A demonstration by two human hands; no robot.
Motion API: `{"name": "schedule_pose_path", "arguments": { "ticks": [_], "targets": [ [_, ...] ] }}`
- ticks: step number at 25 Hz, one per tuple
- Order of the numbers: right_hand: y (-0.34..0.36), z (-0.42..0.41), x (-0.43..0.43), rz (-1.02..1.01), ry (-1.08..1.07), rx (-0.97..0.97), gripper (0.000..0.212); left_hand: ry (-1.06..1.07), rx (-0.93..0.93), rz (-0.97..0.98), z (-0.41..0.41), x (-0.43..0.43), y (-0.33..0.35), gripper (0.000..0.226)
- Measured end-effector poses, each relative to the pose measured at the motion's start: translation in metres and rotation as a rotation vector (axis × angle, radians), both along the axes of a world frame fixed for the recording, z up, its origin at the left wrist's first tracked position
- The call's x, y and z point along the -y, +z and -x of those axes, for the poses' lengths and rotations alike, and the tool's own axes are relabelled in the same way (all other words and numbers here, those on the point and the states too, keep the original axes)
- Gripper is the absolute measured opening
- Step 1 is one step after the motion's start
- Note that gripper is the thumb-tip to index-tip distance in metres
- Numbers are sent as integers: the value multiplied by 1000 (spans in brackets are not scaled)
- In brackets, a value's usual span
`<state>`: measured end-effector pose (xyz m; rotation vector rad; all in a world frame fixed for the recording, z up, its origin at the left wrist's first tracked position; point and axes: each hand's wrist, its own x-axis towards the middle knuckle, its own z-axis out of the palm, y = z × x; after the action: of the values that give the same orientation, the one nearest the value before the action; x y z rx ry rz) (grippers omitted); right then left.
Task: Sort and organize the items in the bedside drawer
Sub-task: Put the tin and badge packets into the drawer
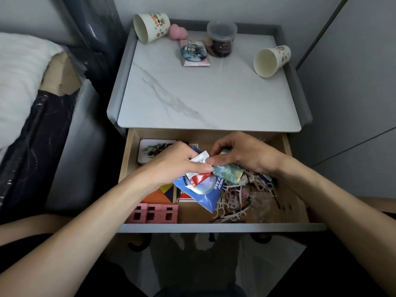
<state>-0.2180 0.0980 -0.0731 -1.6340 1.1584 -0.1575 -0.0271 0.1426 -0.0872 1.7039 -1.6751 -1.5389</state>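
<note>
The wooden bedside drawer (128,159) stands pulled out below the marble top. Over its middle, my left hand (177,163) grips a bunch of flat packets: a blue foil packet (205,194) with a round badge inside and a small red and white packet (198,179). My right hand (240,153) pinches a shiny green-blue packet (229,173) right beside them. In the drawer lie a white picture tin (152,151) at the back left, a coloured tangram puzzle (160,194), pink blocks (152,213) at the front left, and a heap of hair clips and charms (237,202) at the right.
On the bedside table top (210,93) lie two tipped paper cups (150,26) (271,60), a pink heart (177,32), a badge packet (194,52) and a clear jar of dark bits (220,38). A bed (19,82) flanks the left, a grey cabinet wall (347,82) the right.
</note>
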Motion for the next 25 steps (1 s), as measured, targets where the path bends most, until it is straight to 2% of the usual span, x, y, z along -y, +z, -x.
{"name": "schedule_pose_path", "arguments": {
  "ticks": [3,5,9,13,16,18,20,22,25],
  "targets": [
    [-3,-4,2,65,-133,32,16,110,-122,-55,-5,1,-4,37],
    [-5,-6,2,77,-127,63,16,178,-215,-101,-6,1,-3,29],
    [-6,-6,0,-22,16,145,33,238,-262,-134,-9,2,-5,41],
    [-10,-10,-4,-113,-319,273,36,339,-288,-127,-10,0,-6,31],
    [-18,-9,-8,-253,-404,367,32,470,-346,-102,-11,-1,-4,15],
    [-21,-10,-13,-237,-403,393,27,520,-348,-88,-12,-1,-3,14],
    [-22,-14,-16,-198,-418,456,23,483,-315,-66,-17,-1,2,17],
    [-23,-20,-16,-221,-439,535,22,389,-243,-37,-29,2,8,21],
    [-27,-23,-13,-245,-449,564,21,388,-125,11,-56,2,20,21]
  ]
}}
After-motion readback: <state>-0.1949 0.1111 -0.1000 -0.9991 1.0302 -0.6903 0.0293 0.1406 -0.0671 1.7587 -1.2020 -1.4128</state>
